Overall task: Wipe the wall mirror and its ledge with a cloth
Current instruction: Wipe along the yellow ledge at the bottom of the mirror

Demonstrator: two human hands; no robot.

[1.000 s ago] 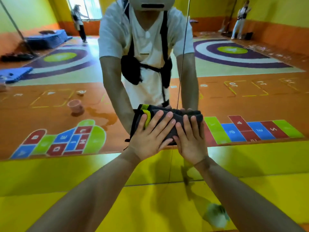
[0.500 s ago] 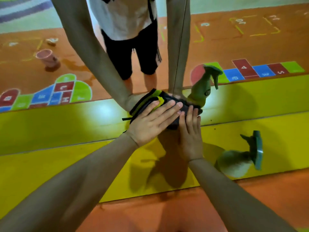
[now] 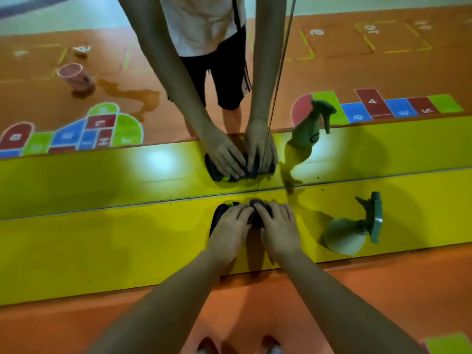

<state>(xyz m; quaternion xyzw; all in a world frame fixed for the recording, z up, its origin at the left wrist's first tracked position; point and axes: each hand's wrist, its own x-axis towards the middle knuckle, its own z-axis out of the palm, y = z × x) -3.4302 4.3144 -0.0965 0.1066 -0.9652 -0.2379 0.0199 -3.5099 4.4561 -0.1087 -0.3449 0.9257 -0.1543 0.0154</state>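
The wall mirror (image 3: 383,60) fills the upper half of the view and meets the glossy yellow ledge (image 3: 102,241) along a line across the middle. A dark cloth (image 3: 217,217) with a yellow-green edge lies bunched on the ledge, close to the mirror's bottom edge. My left hand (image 3: 231,226) and my right hand (image 3: 279,226) press down on it side by side, fingers spread over the top. Most of the cloth is hidden under them. The mirror shows my arms, both hands and the cloth reflected.
A pale green spray bottle (image 3: 344,236) with a teal trigger head stands on the ledge right of my hands. A vertical seam (image 3: 279,72) splits the mirror. Orange floor (image 3: 76,325) lies below the ledge. A pink cup and a wet patch appear in the reflection.
Both hands slid the cloth down off the mirror glass onto the ledge. My view tilted downward, bringing the spray bottle and the floor into sight.
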